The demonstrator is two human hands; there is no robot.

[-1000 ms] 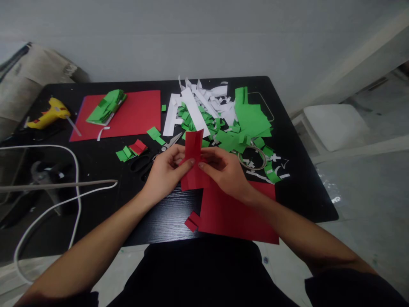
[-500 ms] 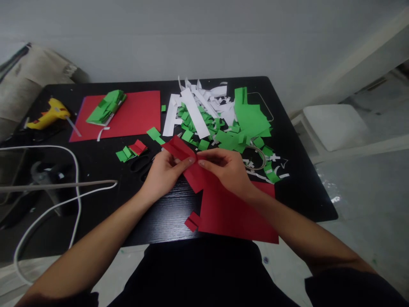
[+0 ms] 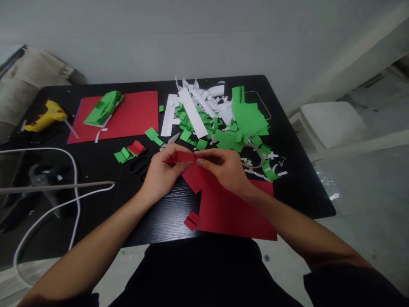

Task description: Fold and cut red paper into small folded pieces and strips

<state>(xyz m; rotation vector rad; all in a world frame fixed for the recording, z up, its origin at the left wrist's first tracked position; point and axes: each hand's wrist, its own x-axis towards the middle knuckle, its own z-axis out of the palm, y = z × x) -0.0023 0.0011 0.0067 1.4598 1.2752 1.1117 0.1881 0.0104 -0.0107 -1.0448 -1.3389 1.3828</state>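
Note:
Both hands meet over the middle of the black table (image 3: 297,187). My left hand (image 3: 162,172) and my right hand (image 3: 223,168) pinch a red paper strip (image 3: 191,170), folded and tilted nearly flat between the fingertips. Under my right wrist lies a larger red paper sheet (image 3: 233,211). Two small red scraps (image 3: 192,221) rest near the table's front edge. Scissors (image 3: 150,158) lie just beyond my left hand, partly hidden by it.
A heap of green and white paper cuttings (image 3: 217,117) fills the far middle. Another red sheet (image 3: 128,115) with folded green pieces (image 3: 104,106) lies far left, near a yellow glue gun (image 3: 44,117). A tape ring (image 3: 254,155) sits right of my hands. White cable (image 3: 75,170) loops at left.
The red strip stood upright between my fingers a second ago; it has been tipped down and leftward and now lies nearly flat, folded over. Both hands stayed in place.

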